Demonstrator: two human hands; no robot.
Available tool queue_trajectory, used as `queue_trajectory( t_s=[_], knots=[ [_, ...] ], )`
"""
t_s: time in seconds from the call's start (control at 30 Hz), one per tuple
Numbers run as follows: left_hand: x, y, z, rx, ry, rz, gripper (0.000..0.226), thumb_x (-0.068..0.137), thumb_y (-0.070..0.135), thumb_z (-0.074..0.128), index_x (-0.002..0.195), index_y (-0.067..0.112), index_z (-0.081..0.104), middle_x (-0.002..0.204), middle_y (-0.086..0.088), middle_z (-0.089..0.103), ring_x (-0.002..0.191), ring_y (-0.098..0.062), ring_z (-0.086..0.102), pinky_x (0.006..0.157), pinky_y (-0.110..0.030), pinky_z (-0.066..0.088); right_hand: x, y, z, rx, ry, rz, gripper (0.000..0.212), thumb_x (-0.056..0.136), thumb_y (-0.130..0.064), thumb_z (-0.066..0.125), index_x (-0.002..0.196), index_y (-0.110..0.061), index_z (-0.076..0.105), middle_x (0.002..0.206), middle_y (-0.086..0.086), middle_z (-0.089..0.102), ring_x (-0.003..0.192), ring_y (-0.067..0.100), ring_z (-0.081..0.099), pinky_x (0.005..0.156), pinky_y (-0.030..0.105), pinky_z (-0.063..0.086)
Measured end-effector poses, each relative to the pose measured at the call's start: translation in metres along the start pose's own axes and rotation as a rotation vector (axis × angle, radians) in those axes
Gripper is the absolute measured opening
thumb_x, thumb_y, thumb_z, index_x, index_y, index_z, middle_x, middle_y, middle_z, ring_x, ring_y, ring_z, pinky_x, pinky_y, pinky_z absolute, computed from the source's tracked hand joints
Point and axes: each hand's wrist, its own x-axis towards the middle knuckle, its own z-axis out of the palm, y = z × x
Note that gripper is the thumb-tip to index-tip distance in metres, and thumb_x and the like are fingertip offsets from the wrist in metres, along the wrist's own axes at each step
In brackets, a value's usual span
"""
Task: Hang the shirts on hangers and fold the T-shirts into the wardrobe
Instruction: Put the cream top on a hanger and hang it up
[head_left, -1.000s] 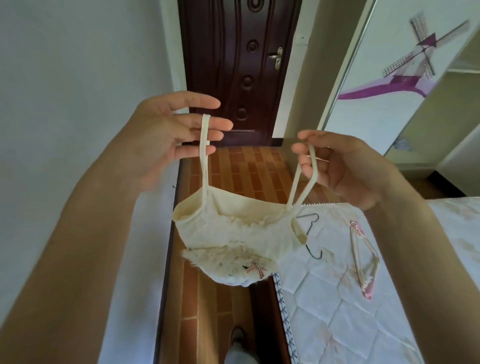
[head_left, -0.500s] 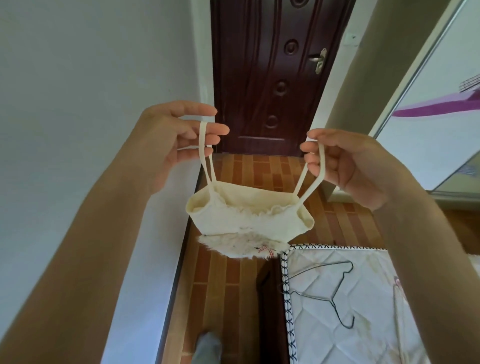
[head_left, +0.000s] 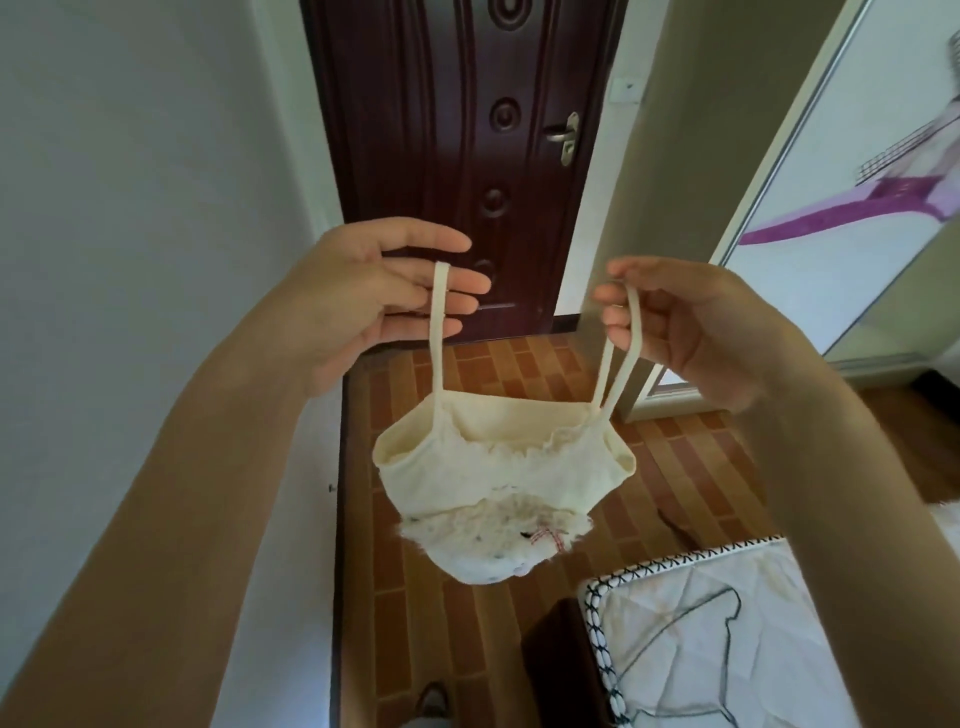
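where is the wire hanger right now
In the head view the wire hanger lies flat at lower right on the quilted mattress, near its stitched corner, below and right of the cream camisole held up by its straps.

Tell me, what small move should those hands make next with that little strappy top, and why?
Probably lower the cream top toward the wire hanger on the mattress. The left hand and right hand each hold a strap, so the top hangs spread open in the air, ready for a hanger.
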Motion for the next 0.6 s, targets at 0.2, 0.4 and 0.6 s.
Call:
queue_trajectory(
  t_s=[0.2,0.4,0.6],
  knots=[
    [0.089,-0.004,-0.014,0.024,-0.152,0.009,0.035,0.092,-0.012,0.049,0.113,0.013,0.064,0.096,-0.007,0.076,0.092,-0.017,0.073,0.071,-0.024,0.058,0.052,0.003,-0.002,0.043,0.133,-0.019,0.018,0.099,-0.01,0.05,0.095,-0.01,0.068,0.077,0.002,0.073,0.064,0.011,0.069,0.059,0.021,0.056],
    [0.17,-0.02,-0.014,0.04,-0.221,0.023,0.045,0.092,-0.018,0.04,0.112,0.014,0.064,0.098,-0.005,0.076,0.096,-0.016,0.072,0.077,-0.025,0.059,0.104,0.005,-0.017,0.0,0.212,0.008,0.02,0.099,-0.01,0.05,0.095,-0.009,0.069,0.079,0.004,0.072,0.064,0.013,0.068,0.061,0.023,0.055],
    [0.252,-0.027,0.008,0.04,-0.285,0.01,0.043,0.092,-0.018,0.042,0.114,0.013,0.064,0.098,-0.006,0.076,0.096,-0.016,0.072,0.075,-0.024,0.058,0.171,0.003,-0.051,0.041,0.261,-0.013,0.019,0.098,-0.009,0.05,0.094,-0.01,0.068,0.08,0.004,0.073,0.068,0.013,0.069,0.061,0.023,0.055]
  ],
)
